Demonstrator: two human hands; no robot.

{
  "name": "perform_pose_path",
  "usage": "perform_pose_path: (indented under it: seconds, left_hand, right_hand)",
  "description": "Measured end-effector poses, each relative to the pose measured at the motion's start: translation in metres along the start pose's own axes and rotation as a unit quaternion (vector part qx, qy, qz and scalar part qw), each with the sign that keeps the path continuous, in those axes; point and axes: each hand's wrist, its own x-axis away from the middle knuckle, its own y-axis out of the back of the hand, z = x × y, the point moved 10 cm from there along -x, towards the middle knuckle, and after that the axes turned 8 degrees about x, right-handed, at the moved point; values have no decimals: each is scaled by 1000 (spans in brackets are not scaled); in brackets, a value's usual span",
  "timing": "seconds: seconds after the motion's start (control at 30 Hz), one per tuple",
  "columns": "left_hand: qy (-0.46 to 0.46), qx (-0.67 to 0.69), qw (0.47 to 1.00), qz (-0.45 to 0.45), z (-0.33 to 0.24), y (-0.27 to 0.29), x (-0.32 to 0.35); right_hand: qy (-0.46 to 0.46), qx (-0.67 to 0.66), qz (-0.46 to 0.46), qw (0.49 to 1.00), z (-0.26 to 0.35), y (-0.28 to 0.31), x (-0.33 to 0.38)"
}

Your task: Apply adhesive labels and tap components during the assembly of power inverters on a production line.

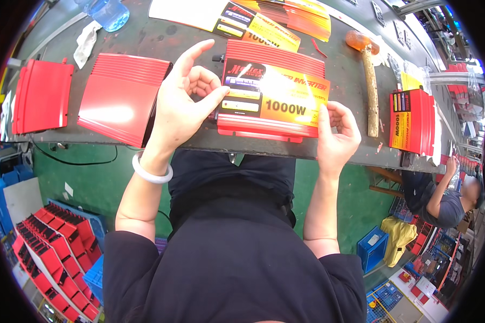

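A red ribbed power inverter (275,51) lies on the bench before me, with a black knob at its far left corner. Over its top sits a yellow, red and black sticker label (293,94), whose right end reaches the casing's edge. My right hand (338,137) pinches that end, thumb on the label and fingers curled. At the opposite end, my left hand (186,102) touches the label's edge with its thumb tip. Its index finger is stretched up and apart from the thumb. Just left of this hand stands a plain red casing (121,91).
Another red casing (43,97) sits far left. Sheets of labels (285,21) lie at the back. A mallet (369,81) and a labelled inverter (415,121) are to the right. A bottle (108,13) stands back left. A co-worker (442,199) sits at right; stacked red casings (59,258) fill the lower left.
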Motion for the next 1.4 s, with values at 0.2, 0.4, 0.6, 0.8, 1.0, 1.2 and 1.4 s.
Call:
perform_pose_path:
  seconds: [0.2,0.4,0.6,0.8,1.0,1.2,1.4]
  left_hand:
    - [-1,-6,1000,9,-3,-4,-1]
    - [-1,-3,1000,-5,-1,-2,0]
    - [-1,-7,1000,-6,-1,-2,0]
    - [-8,-14,1000,-10,-2,-1,1]
    - [-41,-80,996,-12,-15,-6,1]
    - [-98,-192,976,-26,-32,-13,3]
    - [-94,-305,944,-86,-50,-18,11]
  right_hand:
    - [23,22,-3,999,7,2,0]
    - [67,65,-8,996,20,1,1]
    - [89,91,-12,992,24,1,1]
    - [111,115,-15,987,28,0,1]
    - [123,148,-15,981,34,-2,0]
    - [159,206,-31,965,45,-1,0]
    - [164,279,-18,946,45,-4,1]
